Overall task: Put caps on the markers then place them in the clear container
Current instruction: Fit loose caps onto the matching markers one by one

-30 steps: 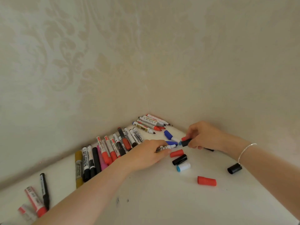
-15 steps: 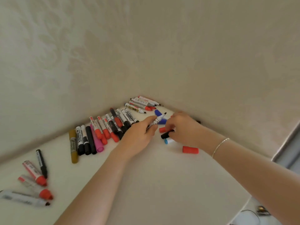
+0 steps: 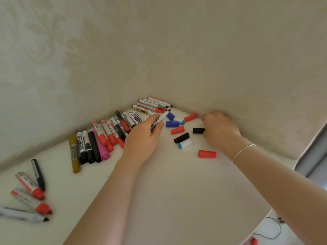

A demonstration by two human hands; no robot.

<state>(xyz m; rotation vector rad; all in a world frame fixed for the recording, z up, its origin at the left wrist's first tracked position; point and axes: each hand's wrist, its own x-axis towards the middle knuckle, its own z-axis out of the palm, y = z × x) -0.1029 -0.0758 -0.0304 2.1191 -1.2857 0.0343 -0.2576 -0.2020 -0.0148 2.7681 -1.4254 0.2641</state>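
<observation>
Head view: at the far left of the table (image 3: 168, 200), three markers (image 3: 28, 191) with red caps and one slim black pen (image 3: 38, 174) are laid in a loose fan, with an uncapped white marker (image 3: 23, 215) below them (blurred). Further right, a row of markers (image 3: 99, 138) is lined up along the wall (image 3: 159, 50): a gold one (image 3: 75, 156), several black-and-white ones, a pink one (image 3: 101, 147), then red-capped ones. More uncapped markers (image 3: 152, 105) are stacked in the corner. A white marker (image 3: 159, 121) with black print is pinched in the curled fingers of the left hand (image 3: 143, 140), its tip pointing towards the corner. Loose caps are scattered between the hands: two blue (image 3: 172, 123), three red (image 3: 177, 130), one black (image 3: 181, 137) and a white-and-blue one (image 3: 184, 144). A black cap (image 3: 198, 130) is pinched at the fingertips of the right hand (image 3: 221, 131), just beside the wall. A thin bracelet (image 3: 243, 152) is worn on the right wrist.
</observation>
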